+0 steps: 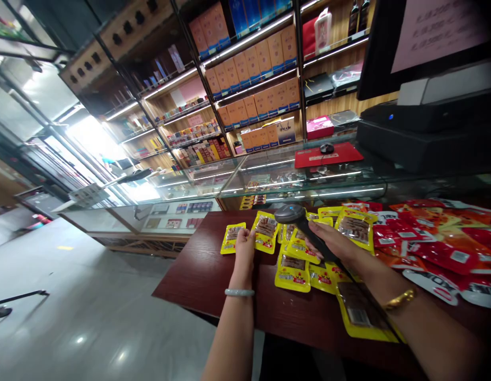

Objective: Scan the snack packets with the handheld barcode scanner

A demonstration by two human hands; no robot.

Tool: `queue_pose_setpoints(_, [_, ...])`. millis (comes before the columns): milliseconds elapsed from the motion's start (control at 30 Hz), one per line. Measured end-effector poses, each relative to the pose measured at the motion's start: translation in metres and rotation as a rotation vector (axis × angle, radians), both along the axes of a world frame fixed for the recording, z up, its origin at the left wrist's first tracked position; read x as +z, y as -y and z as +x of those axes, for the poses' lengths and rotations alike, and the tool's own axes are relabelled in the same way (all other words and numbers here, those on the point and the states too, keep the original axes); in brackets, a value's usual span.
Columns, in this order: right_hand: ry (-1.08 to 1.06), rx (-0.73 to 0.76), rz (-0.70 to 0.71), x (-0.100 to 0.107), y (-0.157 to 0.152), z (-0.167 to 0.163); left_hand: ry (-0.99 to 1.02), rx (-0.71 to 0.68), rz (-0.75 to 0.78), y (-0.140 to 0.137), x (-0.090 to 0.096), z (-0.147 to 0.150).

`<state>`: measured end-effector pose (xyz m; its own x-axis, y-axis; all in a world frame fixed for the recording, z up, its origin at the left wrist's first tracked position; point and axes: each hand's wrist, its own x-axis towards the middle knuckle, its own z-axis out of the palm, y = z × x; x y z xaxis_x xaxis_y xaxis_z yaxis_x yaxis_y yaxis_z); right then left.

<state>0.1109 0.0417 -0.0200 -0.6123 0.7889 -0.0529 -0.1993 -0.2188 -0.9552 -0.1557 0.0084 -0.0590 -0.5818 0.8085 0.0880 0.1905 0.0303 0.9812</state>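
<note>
My right hand [332, 241] grips the scanner [304, 227], head tilted left toward the yellow packet [266, 230]. My left hand [244, 247], nearer, pinches that packet against the table [205, 275].

We look down on a dark red table [213, 280] strewn with snack packets. Our right hand [332, 241] grips a black scanner [296, 219], its head over the yellow packets [293, 264] spread beside the hand. Our left hand [245, 248], left of the scanner, pinches the edge of a yellow packet [266, 231]; another lies flat just left of it. Red packets [428, 238] are heaped right of the scanner. Beyond the scanner stands a glass counter [277, 174] bearing a red mat [328, 155], with shelves of boxes [253, 69] behind it.
</note>
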Motion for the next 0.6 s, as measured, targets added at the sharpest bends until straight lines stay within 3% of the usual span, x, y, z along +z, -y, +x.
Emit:
queue_pose_setpoints(333, [-0.002, 0.004, -0.016, -0.001, 0.003, -0.002, -0.003, 0.116, 0.114, -0.001, -0.007, -0.013])
queue_pose_setpoints(400, [0.008, -0.008, -0.020, 0.001, 0.004, -0.002, -0.128, 0.255, 0.111, 0.004, -0.002, -0.019])
queue_pose_setpoints(500, [0.020, -0.027, -0.013, 0.005, 0.005, -0.002, -0.499, 0.525, 0.064, 0.011, 0.010, -0.017])
queue_pose_setpoints(533, [0.022, -0.029, -0.012, 0.007, 0.005, -0.002, -0.615, 0.540, 0.046, 0.013, 0.013, -0.011])
queue_pose_setpoints(600, [0.018, -0.028, -0.013, 0.008, 0.005, -0.003, -0.789, 0.387, 0.006, 0.014, 0.017, 0.006])
